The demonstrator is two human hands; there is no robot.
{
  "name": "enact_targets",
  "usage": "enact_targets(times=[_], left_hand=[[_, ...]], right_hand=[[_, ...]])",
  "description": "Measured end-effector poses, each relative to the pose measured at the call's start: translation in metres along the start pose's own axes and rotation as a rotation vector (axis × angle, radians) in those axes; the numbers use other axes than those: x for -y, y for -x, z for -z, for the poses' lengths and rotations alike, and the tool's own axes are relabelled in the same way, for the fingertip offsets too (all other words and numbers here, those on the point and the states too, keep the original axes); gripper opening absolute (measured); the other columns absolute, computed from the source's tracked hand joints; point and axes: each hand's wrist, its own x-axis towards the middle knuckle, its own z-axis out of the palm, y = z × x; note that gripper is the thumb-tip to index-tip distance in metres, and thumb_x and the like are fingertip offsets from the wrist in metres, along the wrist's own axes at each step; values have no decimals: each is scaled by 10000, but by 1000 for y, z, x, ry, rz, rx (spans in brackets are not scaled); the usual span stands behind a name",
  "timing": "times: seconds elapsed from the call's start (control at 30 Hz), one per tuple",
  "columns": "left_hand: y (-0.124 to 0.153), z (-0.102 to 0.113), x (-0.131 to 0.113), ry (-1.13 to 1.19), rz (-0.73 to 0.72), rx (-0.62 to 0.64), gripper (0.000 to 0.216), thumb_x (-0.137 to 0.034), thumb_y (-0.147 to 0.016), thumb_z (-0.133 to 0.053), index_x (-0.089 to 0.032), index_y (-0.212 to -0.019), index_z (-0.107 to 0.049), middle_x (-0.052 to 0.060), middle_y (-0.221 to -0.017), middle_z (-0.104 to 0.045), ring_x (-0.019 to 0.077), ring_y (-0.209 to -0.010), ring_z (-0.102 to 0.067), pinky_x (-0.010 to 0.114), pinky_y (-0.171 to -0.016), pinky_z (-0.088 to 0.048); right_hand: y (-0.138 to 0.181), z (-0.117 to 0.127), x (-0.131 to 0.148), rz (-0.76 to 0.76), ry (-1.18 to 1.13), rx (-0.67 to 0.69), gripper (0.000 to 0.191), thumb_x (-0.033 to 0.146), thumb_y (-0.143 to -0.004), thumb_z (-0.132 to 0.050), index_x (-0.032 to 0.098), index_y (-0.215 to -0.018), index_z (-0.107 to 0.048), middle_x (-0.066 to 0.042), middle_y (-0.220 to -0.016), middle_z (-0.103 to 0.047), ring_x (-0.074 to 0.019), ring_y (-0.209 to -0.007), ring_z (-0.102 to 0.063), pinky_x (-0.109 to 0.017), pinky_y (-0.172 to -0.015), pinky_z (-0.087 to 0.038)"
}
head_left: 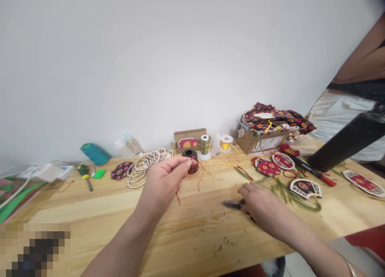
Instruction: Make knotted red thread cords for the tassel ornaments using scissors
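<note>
My left hand point(168, 178) is raised over the middle of the table, thumb and fingertips pinched together on a thin red cord point(178, 197) whose end hangs below. Behind those fingertips stands a dark spool of red cord point(193, 164), partly hidden. Lower and to the right, my right hand point(257, 201) curls over a pair of scissors point(232, 205) at the tabletop. The dark blades point left, while the fingers cover most of the handles. Just beyond that hand lie an olive-green tassel point(284, 193) and a patterned fabric ornament point(267, 166).
Wooden rings point(138, 168), a screwdriver point(85, 176) and a teal thread cone point(95, 153) are at left. Thread spools point(205, 146) stand along the wall beside a fabric-filled cardboard box point(261, 142). A black cylinder point(345, 142) leans at right, near another person point(345, 104). Dark scraps dot the table point(168, 237).
</note>
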Motion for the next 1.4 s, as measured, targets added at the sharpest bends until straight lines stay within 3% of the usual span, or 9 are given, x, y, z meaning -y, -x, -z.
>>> enact_targets(times=[0.17,0.47,0.67,0.97,1.1,1.23,1.33,1.4], left_hand=[[-1,-1,-1,-11,17,-30,252,-402,-737,-727,-164,-800,-779,-44,-460,-473,54,-408,-283,206,-386,-190],[-4,2,0,-43,-37,-47,223,-385,-747,-725,-186,-816,-796,-18,-486,-554,106,-480,-453,216,-432,-328],[-6,5,4,-93,-32,-33,269,-434,-772,-709,-189,-842,-795,-30,-493,-553,72,-406,-319,225,-395,-230],[-7,7,6,-120,-40,-31,301,-457,-781,-703,-182,-862,-794,-29,-499,-551,75,-421,-329,224,-407,-233],[-7,7,6,-120,-36,-30,294,-451,-789,-694,-186,-869,-792,-33,-519,-558,72,-436,-334,218,-429,-260],[-8,6,5,-110,-50,-21,248,-420,-801,-685,-198,-837,-791,-39,-525,-550,73,-470,-370,207,-472,-310],[-8,6,4,-110,-55,-10,241,-423,-804,-683,-207,-818,-789,-51,-502,-514,66,-463,-339,199,-469,-303],[-8,7,4,-121,-56,-13,247,-433,-805,-683,-210,-824,-788,-61,-473,-470,64,-451,-304,196,-450,-278]], right_hand=[[17,-18,-7,-58,-15,46,294,-27,-713,-510,106,-907,-686,-152,-954,-689,-302,-916,-653,-381,-787,-502],[19,-17,-3,-127,-39,157,395,-71,-744,-400,86,-985,-671,-181,-1012,-670,-306,-956,-641,-430,-847,-501],[22,-19,-4,-156,28,132,357,-58,-754,-430,74,-959,-691,-192,-982,-686,-331,-932,-654,-445,-821,-511],[26,-24,-11,-138,31,124,305,-40,-716,-435,120,-844,-662,-160,-923,-679,-305,-877,-659,-395,-761,-495],[31,-12,-10,-144,-154,154,276,8,-707,-465,129,-914,-602,-131,-947,-655,-262,-860,-647,-354,-746,-473],[24,11,-2,-110,-497,96,277,80,-753,-491,197,-996,-555,-38,-895,-633,-189,-816,-601,-294,-716,-445],[6,24,5,-48,-758,20,108,185,-789,-556,208,-890,-528,5,-796,-569,-152,-730,-527,-261,-666,-426],[-10,32,9,9,-883,-77,149,259,-761,-626,201,-817,-501,16,-758,-516,-141,-703,-472,-258,-651,-410]])
